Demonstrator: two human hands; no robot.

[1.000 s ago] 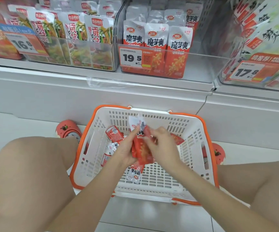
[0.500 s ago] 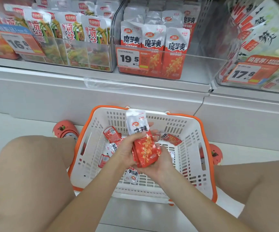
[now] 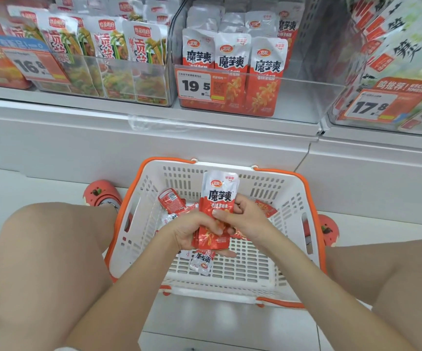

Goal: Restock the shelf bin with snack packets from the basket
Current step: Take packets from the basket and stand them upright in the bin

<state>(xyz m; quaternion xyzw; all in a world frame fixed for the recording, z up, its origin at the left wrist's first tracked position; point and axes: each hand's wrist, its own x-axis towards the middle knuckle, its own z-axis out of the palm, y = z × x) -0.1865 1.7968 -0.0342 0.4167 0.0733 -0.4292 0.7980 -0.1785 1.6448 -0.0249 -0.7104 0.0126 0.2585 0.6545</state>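
Both my hands gripping snack packets (image 3: 218, 198) over basket (image 3: 290, 198) — left hand (image 3: 192, 233), right hand (image 3: 242, 219). Shelf bin (image 3: 293, 97) sitting above, half full.

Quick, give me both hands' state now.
Left hand: grips the stack of snack packets from below.
Right hand: pinches the same stack.
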